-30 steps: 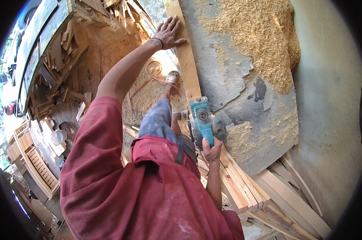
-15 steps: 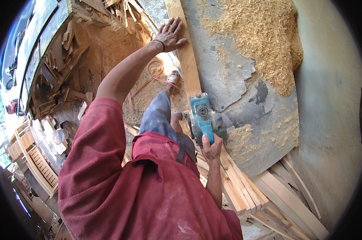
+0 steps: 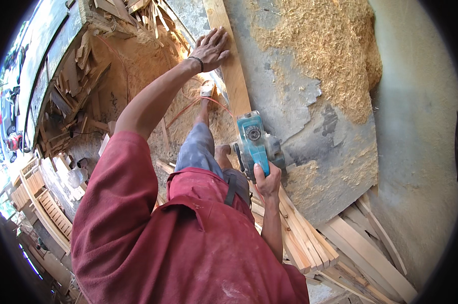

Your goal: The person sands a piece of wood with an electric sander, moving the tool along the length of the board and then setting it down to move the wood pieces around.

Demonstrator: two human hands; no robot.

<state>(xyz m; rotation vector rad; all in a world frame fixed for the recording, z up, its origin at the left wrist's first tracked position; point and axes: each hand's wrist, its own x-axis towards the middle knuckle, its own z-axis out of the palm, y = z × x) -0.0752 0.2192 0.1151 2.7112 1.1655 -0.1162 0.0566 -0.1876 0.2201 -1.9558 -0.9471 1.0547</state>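
My left hand [image 3: 212, 49], with a dark bracelet at the wrist, lies flat with its fingers stretched on a long pale wooden board [image 3: 235, 73]. My right hand [image 3: 268, 178] is wrapped round the rear handle of a blue electric hand planer [image 3: 253, 139]. The planer sits at the near part of the board, and its body hides the board beneath it. Both rest on a worn grey work surface [image 3: 289, 93]. An orange-red cord [image 3: 216, 102] loops to the left of the planer.
Wood shavings [image 3: 330, 45] are heaped on the far right of the surface, beside a plain wall [image 3: 416, 126]. A bundle of wooden strips [image 3: 302, 233] and longer planks [image 3: 368, 253] lie near right. Scrap wood [image 3: 79, 86] and a slatted wooden piece [image 3: 51, 210] are at left.
The planer and my right hand have moved a little forward along the board. My left hand stays flat on the board. My foot has shifted slightly forward and left.
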